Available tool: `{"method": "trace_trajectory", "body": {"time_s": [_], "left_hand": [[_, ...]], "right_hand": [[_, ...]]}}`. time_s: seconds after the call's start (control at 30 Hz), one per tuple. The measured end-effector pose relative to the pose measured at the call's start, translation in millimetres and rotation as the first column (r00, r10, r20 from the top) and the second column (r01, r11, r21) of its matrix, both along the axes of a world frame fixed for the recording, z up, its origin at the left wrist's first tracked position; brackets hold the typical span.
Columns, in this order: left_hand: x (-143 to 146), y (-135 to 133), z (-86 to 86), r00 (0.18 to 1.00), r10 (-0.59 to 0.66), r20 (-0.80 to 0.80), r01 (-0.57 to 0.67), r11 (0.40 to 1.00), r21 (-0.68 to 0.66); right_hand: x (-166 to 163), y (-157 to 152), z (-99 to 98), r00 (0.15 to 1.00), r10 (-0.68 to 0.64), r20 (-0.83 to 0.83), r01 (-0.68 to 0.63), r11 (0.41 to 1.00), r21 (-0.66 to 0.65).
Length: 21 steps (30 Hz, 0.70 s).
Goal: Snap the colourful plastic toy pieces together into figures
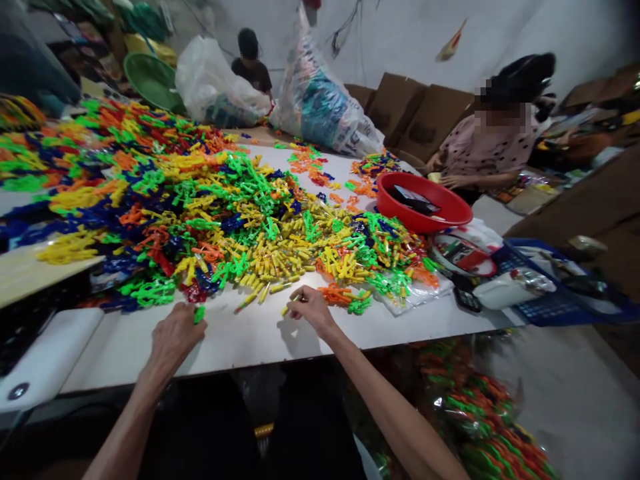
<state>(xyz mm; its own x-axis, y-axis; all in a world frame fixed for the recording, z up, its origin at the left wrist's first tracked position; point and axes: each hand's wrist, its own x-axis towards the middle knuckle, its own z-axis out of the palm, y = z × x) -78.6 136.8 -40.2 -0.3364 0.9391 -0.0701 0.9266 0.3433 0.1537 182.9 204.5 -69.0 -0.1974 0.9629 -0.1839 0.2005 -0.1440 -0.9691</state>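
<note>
My left hand (176, 333) is closed at the table's front edge, with a small green plastic piece (200, 314) showing at its fingertips. To its right, my right hand (314, 311) pinches a short yellow stick-like piece (285, 311) just above the white tabletop (220, 343). Beyond both hands spreads a heap of figure-like plastic pieces (250, 180) in green, yellow, orange, red and blue. Many short yellow sticks (275, 257) lie loose at its near edge. A small orange cluster (337, 295) sits right of my right hand.
A red basin (425, 223), a blue basket (530, 300) and a clear plastic bag (415, 300) stand at right. A white device (50, 353) lies at left. Filled plastic bags (320, 107) stand behind the heap. One person (495, 140) sits at right, another (253, 67) at the back.
</note>
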Motion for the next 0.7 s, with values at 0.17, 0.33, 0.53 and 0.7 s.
{"method": "trace_trajectory", "body": {"time_s": [0.17, 0.33, 0.53, 0.7], "left_hand": [[39, -9, 7.0, 0.535, -0.008, 0.845, -0.21, 0.968, 0.141], [85, -12, 2.0, -0.158, -0.001, 0.988, -0.394, 0.917, -0.062], [106, -10, -8.7, -0.311, -0.022, 0.95, -0.465, 0.875, -0.132], [111, -13, -15.3, -0.301, -0.006, 0.954, -0.473, 0.869, -0.144]], "right_hand": [[1, -34, -9.7, 0.947, -0.109, -0.302, 0.048, 0.978, -0.202], [-7, -43, -0.7, 0.907, -0.065, -0.415, -0.049, 0.965, -0.259], [-9, -49, 0.1, 0.861, -0.101, -0.499, -0.071, 0.947, -0.313], [-6, -47, -6.7, 0.828, -0.118, -0.549, -0.111, 0.924, -0.366]]}}
